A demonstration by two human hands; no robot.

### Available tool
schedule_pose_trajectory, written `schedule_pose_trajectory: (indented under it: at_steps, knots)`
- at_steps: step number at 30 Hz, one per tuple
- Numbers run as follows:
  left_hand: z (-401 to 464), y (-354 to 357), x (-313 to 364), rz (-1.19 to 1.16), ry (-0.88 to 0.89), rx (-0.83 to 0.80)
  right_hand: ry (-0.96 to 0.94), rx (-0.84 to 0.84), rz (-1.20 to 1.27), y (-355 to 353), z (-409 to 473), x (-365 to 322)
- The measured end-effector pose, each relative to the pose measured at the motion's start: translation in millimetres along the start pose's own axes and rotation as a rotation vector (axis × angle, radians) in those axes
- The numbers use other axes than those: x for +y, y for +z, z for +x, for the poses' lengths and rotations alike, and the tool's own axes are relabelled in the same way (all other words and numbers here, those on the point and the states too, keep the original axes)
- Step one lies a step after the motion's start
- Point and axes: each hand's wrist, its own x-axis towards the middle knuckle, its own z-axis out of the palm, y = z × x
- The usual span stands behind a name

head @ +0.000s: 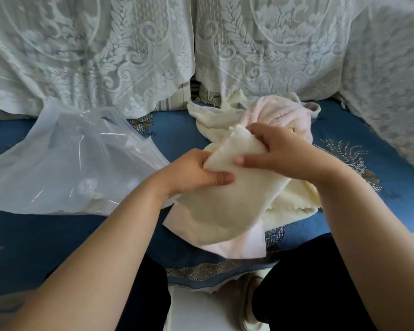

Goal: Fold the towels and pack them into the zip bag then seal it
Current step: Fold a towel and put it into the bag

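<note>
While both the left hand (196, 172) and right hand (276, 152) grip the cream towel (227, 199), the zip bag (65, 161) lies left of it, nearer the left hand.

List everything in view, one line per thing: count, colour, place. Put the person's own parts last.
cream towel: one, pale cream, centre of the sofa seat, held up by both hands.
pink towel: one, pale pink, flat under the cream towel at the seat's front edge.
towel pile: number unclear, cream, pink and grey, bunched at the back of the seat.
zip bag: one, clear, lying on the seat to the left, white contents showing.
sofa cover: one, blue with lace-like patterns, over the seat.
lace covers: white, draped over the backrest and the arm on the right.
shoe: one, pale, on the floor below.
left hand: grips the cream towel's left edge.
right hand: pinches its top edge.
</note>
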Motion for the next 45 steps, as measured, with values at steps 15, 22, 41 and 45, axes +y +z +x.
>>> schedule_pose_trajectory:
  at_steps: [15, 22, 41, 45]
  knots:
    - [-9, -16, -10, -0.354, 0.017, 0.405, 0.374, -0.027, 1.195, 66, 0, 30]
    - [-21, -37, -11, -0.517, -0.005, 0.198, 0.27, 0.081, 1.163, 50, -5, 24]
    - [-22, -16, -12, 0.222, 0.224, 0.477, 0.375, -0.066, 1.136, 50, -5, 34]
    - [-27, -12, -12, -0.54, -0.013, 0.504, 0.304, 0.036, 1.02, 59, -2, 37]
